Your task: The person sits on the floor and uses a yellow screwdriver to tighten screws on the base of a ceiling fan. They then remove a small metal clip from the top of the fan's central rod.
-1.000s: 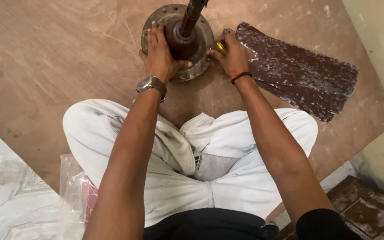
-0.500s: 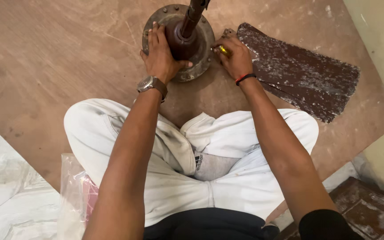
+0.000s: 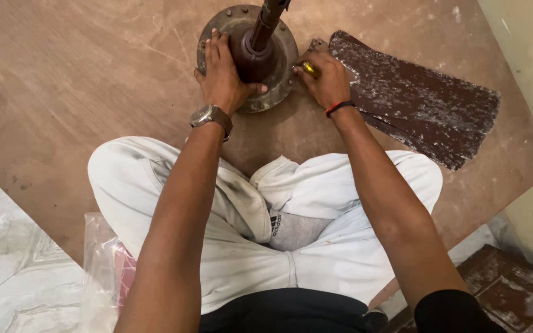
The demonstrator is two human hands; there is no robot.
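Left hand (image 3: 222, 74) grasped the round motor housing (image 3: 248, 52); right hand (image 3: 323, 79), at its right rim, clenched a yellow-handled tool (image 3: 308, 66) beside the brown blade (image 3: 414, 98).

The left hand (image 3: 222, 77) grips the round fan motor housing (image 3: 276, 86); the right hand (image 3: 323, 79) holds a yellow-handled tool (image 3: 308, 66) against it.
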